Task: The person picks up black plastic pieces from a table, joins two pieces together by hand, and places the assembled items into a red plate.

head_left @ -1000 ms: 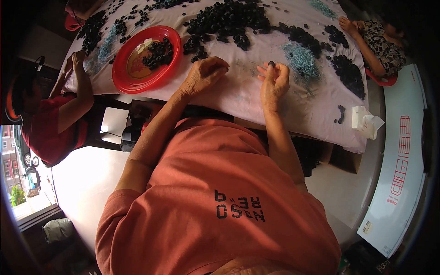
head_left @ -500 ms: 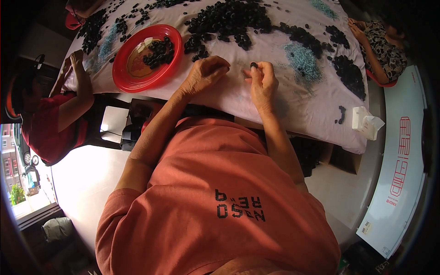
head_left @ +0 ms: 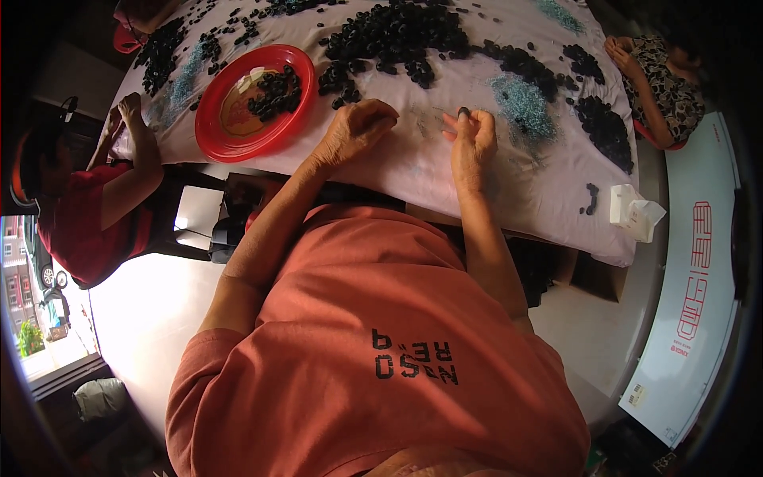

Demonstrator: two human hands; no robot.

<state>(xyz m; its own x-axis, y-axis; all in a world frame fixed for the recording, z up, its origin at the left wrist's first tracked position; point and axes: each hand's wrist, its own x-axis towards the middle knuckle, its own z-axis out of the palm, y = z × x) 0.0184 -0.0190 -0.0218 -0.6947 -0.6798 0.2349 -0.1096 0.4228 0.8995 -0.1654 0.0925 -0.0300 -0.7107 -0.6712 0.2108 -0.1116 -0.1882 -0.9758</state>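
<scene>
My left hand (head_left: 359,135) hovers over the pink-white cloth just right of the red tray, its fingers curled into a pinch. Whatever lies between those fingertips is too small to make out. To its right is my right hand (head_left: 474,147), with a small dark rounded piece (head_left: 463,114) at its fingertips. The two hands are apart. A heap of black ring-like pieces (head_left: 397,36) spreads over the cloth beyond them. More black pieces (head_left: 278,91) lie in the round red tray (head_left: 208,137). Just beyond my right hand sits a pile of tiny light-blue pieces (head_left: 520,107).
Further black pieces (head_left: 606,135) and a white tissue pack (head_left: 636,213) lie toward the table's right side. A person in red (head_left: 95,203) works at the left, another in a patterned top (head_left: 671,87) at the right. A long pale panel (head_left: 687,278) stands at far right.
My right hand has shifted a little to the right, away from the left one, with the dark piece still at its fingertips. My left hand has barely moved.
</scene>
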